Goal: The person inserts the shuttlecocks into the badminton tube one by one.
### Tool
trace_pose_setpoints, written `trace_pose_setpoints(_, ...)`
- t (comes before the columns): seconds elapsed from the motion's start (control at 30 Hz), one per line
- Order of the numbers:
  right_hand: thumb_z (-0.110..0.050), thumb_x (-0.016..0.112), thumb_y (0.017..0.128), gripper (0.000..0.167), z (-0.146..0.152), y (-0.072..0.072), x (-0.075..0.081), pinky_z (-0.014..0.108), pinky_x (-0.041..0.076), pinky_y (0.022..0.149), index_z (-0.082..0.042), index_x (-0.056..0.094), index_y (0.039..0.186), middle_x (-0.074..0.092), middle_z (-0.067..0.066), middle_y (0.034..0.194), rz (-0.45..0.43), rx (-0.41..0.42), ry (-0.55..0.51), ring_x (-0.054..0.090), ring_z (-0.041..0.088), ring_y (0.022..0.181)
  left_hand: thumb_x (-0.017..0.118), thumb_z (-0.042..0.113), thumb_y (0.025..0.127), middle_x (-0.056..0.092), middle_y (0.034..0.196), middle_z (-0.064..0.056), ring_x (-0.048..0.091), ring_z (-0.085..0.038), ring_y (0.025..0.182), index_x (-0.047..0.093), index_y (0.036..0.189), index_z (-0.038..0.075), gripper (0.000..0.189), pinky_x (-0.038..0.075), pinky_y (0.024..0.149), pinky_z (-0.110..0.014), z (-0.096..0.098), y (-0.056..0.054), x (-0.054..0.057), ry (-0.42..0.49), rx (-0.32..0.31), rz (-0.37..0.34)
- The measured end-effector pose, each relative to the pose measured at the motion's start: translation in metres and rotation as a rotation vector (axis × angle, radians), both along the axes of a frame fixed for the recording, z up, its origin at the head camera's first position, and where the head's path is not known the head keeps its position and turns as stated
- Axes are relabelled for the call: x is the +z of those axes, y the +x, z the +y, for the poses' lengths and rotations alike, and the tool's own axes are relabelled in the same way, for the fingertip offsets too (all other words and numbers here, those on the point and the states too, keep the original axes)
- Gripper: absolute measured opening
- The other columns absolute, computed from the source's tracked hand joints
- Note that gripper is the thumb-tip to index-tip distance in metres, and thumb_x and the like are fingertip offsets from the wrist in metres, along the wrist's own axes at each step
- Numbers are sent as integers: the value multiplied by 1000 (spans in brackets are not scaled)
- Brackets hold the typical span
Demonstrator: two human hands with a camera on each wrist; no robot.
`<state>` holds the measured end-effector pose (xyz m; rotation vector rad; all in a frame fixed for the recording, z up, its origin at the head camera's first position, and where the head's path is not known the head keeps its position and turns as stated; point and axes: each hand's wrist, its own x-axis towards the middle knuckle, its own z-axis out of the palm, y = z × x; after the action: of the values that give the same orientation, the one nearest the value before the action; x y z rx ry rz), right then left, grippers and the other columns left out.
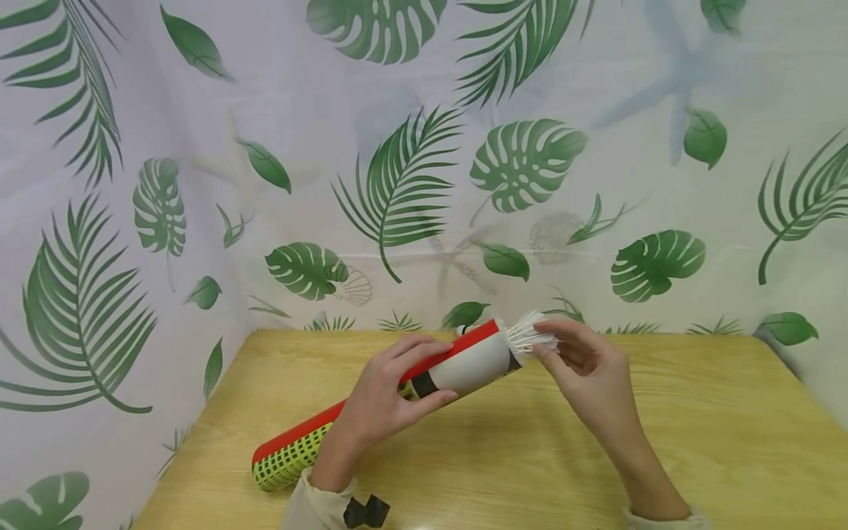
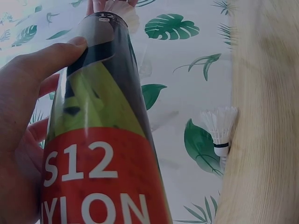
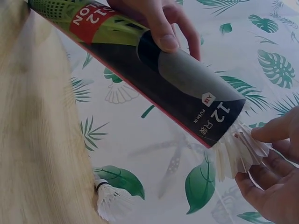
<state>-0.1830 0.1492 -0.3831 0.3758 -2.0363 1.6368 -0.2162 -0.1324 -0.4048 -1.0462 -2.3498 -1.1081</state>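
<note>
My left hand [image 1: 384, 386] grips a long shuttlecock tube [image 1: 469, 366], printed red, grey, black and lime green. The tube tilts, its open end raised to the right and its other end low at the left. White skirts of a shuttlecock [image 1: 523, 335] stick out of that open end. At the mouth, my right hand [image 1: 599, 375] pinches the skirt's edge between thumb and fingers. In the right wrist view the shuttlecock's skirt [image 3: 238, 151] shows, while its head is hidden inside the tube. "S12 NYLON" lettering faces the left wrist view.
A second white shuttlecock [image 2: 220, 130] with a black band stands at the table's far edge, mostly behind the tube in the head view. The wooden table [image 1: 695, 427] meets a leaf-printed cloth [image 1: 424, 88] at its back and left. A black object [image 1: 366, 511] sits at my left cuff.
</note>
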Motion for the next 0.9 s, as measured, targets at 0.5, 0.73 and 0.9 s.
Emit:
trace_pose_setpoints(0.5, 4, 70, 94, 23, 1, 1, 0, 21, 56, 83, -5, 73, 115, 71, 10, 116, -32, 104, 103, 69, 8, 101, 84, 37, 87, 60, 131, 11, 62, -11, 113, 66, 135, 30, 51, 57, 88, -32, 3, 6, -3, -6, -6, -6)
trace_pose_setpoints(0.73, 2, 71, 94, 24, 4, 1, 2, 25, 58, 84, -1, 72, 117, 70, 16, 120, -72, 161, 69, 71, 12, 102, 85, 36, 87, 60, 131, 10, 62, -11, 115, 67, 135, 28, 52, 56, 91, -33, 6, 9, 1, 9, -23, -6)
trace_pose_setpoints(0.9, 3, 71, 94, 26, 5, 2, 2, 31, 60, 80, -1, 71, 120, 69, 18, 123, -79, 241, 30, 73, 18, 100, 86, 33, 86, 61, 131, 7, 63, -14, 114, 66, 135, 26, 53, 57, 91, -33, 9, 8, 2, 13, -49, 9)
